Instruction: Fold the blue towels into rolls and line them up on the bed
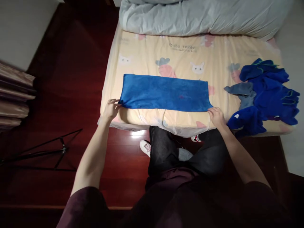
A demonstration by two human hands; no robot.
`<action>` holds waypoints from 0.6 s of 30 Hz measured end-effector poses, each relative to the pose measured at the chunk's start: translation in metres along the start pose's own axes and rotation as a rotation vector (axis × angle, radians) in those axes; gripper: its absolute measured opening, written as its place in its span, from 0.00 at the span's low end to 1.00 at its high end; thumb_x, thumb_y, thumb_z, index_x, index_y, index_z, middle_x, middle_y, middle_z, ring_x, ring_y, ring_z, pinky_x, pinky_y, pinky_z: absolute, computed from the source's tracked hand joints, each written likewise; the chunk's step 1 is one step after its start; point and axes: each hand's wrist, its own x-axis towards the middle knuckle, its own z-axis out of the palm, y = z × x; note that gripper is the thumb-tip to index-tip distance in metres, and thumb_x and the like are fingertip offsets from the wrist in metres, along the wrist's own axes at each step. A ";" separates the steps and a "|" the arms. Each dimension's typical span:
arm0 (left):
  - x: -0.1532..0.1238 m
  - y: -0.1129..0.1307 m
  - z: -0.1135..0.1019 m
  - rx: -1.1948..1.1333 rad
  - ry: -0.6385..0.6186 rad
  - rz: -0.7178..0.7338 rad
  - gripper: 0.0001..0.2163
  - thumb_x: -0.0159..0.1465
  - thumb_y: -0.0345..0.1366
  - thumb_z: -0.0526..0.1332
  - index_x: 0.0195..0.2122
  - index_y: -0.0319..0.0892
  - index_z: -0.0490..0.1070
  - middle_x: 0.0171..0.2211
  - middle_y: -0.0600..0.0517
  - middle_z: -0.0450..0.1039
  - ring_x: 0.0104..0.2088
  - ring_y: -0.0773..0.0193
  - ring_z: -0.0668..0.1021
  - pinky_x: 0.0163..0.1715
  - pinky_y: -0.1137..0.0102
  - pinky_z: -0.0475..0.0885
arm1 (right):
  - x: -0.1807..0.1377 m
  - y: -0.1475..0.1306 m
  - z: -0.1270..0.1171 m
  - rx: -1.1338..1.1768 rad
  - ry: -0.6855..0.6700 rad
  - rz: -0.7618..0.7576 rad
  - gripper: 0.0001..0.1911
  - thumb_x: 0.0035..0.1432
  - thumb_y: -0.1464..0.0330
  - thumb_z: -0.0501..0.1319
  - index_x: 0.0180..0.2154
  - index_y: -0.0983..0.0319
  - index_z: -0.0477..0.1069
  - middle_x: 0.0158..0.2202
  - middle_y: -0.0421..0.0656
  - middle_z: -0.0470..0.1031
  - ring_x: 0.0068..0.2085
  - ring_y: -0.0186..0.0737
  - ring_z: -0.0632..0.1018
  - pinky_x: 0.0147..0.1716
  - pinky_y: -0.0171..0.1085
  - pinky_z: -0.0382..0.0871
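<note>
A blue towel (163, 93) lies flat as a long rectangle across the bed, its near edge close to the edge of the mattress. My left hand (111, 108) pinches its near left corner between thumb and fingers. At the opposite end, my right hand (216, 116) grips the near right corner, which is drawn out slightly to a point. The cloth looks smooth, with small wrinkles by the left corner. Whether it is one layer or folded, I cannot tell.
A heap of crumpled blue cloths (270, 95) rests on the right of the patterned bed sheet (147, 53). A grey quilt (190, 17) is bunched along the back. Black tripod legs (63, 150) stand on the floor at left, near a curtain (14, 98).
</note>
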 end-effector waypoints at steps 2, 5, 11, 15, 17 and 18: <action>-0.009 -0.009 0.015 0.095 -0.091 0.035 0.12 0.67 0.28 0.59 0.42 0.39 0.84 0.58 0.39 0.79 0.65 0.44 0.75 0.67 0.47 0.73 | -0.013 0.007 0.020 -0.001 -0.054 0.057 0.14 0.67 0.71 0.57 0.42 0.62 0.83 0.46 0.57 0.84 0.51 0.57 0.80 0.60 0.55 0.76; -0.018 -0.021 0.021 0.164 -0.129 0.027 0.16 0.69 0.31 0.55 0.46 0.40 0.84 0.54 0.39 0.79 0.60 0.46 0.76 0.65 0.49 0.74 | -0.024 0.012 0.024 -0.021 -0.056 0.148 0.16 0.68 0.70 0.55 0.45 0.62 0.83 0.49 0.57 0.84 0.54 0.57 0.80 0.62 0.55 0.75; -0.038 -0.036 0.006 0.173 0.052 -0.098 0.15 0.72 0.42 0.58 0.45 0.42 0.82 0.41 0.46 0.78 0.50 0.51 0.79 0.57 0.56 0.78 | -0.037 0.003 0.001 -0.056 0.011 0.220 0.19 0.67 0.68 0.54 0.46 0.61 0.84 0.49 0.56 0.84 0.55 0.57 0.81 0.62 0.55 0.74; -0.058 -0.035 0.000 0.321 -0.208 -0.047 0.12 0.67 0.35 0.58 0.43 0.47 0.83 0.40 0.46 0.80 0.55 0.46 0.78 0.60 0.51 0.77 | -0.053 -0.002 -0.001 -0.079 -0.107 0.183 0.18 0.66 0.70 0.55 0.42 0.59 0.85 0.48 0.54 0.85 0.55 0.55 0.82 0.62 0.52 0.75; -0.061 -0.029 -0.003 0.396 -0.320 -0.007 0.14 0.66 0.32 0.57 0.43 0.46 0.84 0.44 0.42 0.82 0.57 0.42 0.78 0.61 0.47 0.76 | -0.055 -0.003 -0.004 -0.117 -0.235 0.180 0.16 0.63 0.72 0.57 0.38 0.60 0.84 0.47 0.54 0.85 0.53 0.54 0.82 0.60 0.50 0.75; -0.059 -0.023 -0.005 0.418 -0.352 0.002 0.15 0.65 0.30 0.57 0.44 0.46 0.84 0.47 0.40 0.82 0.58 0.40 0.78 0.61 0.44 0.76 | -0.052 -0.005 -0.006 -0.153 -0.301 0.197 0.14 0.63 0.72 0.58 0.37 0.61 0.84 0.46 0.53 0.85 0.53 0.54 0.83 0.60 0.50 0.75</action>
